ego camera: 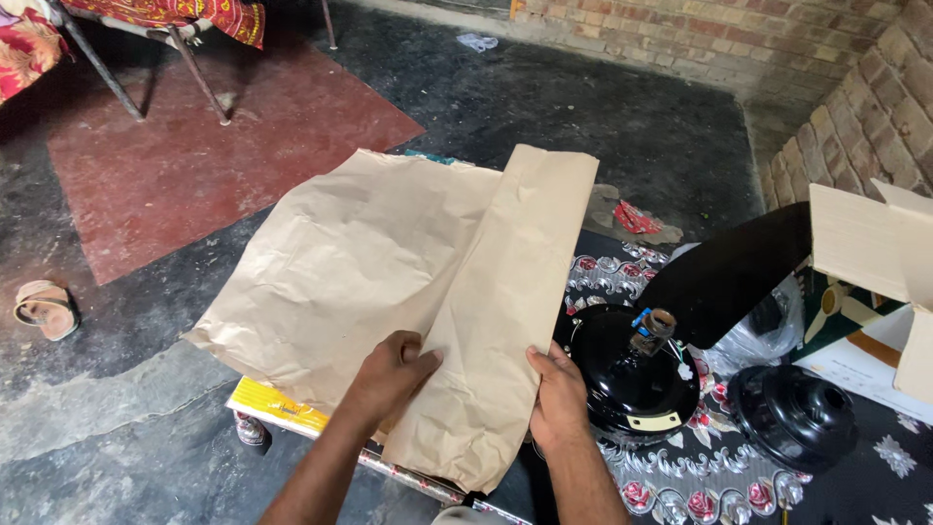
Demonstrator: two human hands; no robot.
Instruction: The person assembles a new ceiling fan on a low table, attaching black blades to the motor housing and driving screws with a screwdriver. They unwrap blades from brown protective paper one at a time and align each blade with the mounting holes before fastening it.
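A long brown paper wrapper (515, 292) lies over a wider sheet of crumpled brown paper (340, 262) in front of me. My left hand (389, 374) rests flat on the wide sheet at the long wrapper's left edge. My right hand (559, 394) grips the long wrapper's right edge near its lower end. Just right of that hand sits a black ceiling fan motor (632, 374) with one black blade (729, 277) sticking out to the upper right.
A black dome-shaped fan cover (792, 413) and an open cardboard box (875, 262) lie at the right on a flowered black cloth (700, 476). A yellow box edge (277, 406) shows under the paper. Brick walls (855, 107) stand at the right, a sandal (44, 309) at the left.
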